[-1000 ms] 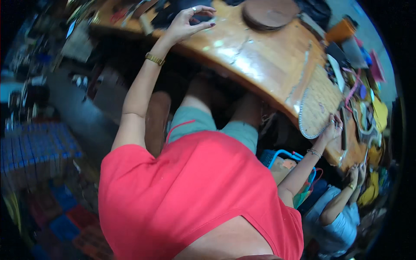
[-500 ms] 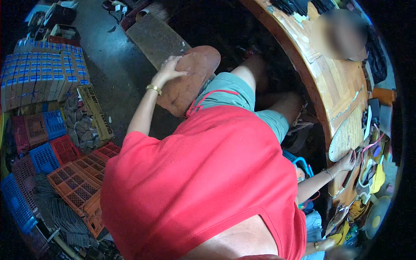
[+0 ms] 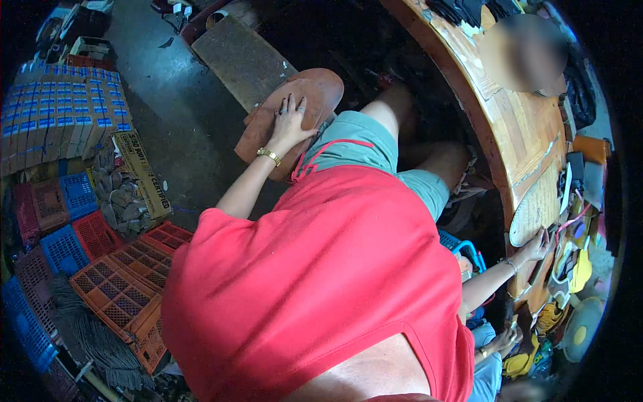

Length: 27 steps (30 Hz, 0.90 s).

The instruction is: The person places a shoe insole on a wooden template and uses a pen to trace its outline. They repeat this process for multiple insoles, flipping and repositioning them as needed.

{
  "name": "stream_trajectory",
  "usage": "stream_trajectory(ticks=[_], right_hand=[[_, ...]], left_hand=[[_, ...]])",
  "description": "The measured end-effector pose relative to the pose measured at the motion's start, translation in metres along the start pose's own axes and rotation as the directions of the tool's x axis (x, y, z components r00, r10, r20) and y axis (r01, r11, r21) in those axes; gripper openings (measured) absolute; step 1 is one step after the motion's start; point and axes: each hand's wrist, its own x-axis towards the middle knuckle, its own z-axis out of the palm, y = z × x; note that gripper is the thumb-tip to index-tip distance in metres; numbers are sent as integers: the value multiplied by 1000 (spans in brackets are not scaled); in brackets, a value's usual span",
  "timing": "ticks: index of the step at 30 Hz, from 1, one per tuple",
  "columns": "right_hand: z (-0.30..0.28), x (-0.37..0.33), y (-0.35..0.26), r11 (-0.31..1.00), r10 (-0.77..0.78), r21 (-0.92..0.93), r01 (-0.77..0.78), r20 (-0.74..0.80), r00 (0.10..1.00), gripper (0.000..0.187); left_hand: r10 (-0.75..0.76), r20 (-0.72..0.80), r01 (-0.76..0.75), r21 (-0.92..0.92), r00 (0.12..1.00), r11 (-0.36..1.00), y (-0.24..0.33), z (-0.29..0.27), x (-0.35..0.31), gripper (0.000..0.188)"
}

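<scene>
My left hand [image 3: 288, 128] lies spread on a stack of flat brown sole-shaped pieces [image 3: 323, 90] beside my left thigh. The pieces look like leather or board; I cannot tell which. Beyond the stack is a plank bench [image 3: 241, 57]. At the right, my right hand [image 3: 536, 249] is at the edge of the wooden table [image 3: 529, 141], thumb and fingers pinched together. Whatever is between those fingers is too small to make out. Right beside it on the tabletop lies a pale rounded pattern piece [image 3: 532, 213] with pen marks.
Orange plastic crates [image 3: 120, 288], blue crates [image 3: 65, 254] and stacked cartons [image 3: 63, 120] stand on the left. A co-worker's hand [image 3: 506, 338] works at the lower right, near yellow pieces [image 3: 521, 362]. Another person [image 3: 526, 53] is at the table's far side.
My left hand has come off the stack's far-left edge and now rests flat, fingers spread, on top. My right hand stays by the pattern piece. The co-worker's hand at lower right has risen.
</scene>
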Motion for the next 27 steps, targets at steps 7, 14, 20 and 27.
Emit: stream_trajectory(ticks=[7,14,20,27], right_hand=[[3,-1,-6,997,-14,-81,12,-24,1000,23],[-24,14,63,951,157,274,-142,-35,987,29],[-17,-13,34,657,251,734,-174,5,968,33],[-29,-17,85,436,331,876,-204,54,942,34]], left_hand=[[37,213,74,-491,976,868,-27,-61,27,47],[35,-543,-431,-624,839,651,38,-263,63,29],[262,-949,-972,-127,177,196,235,-289,107,19],[746,-666,-954,-208,-21,-213,436,-157,171,29]])
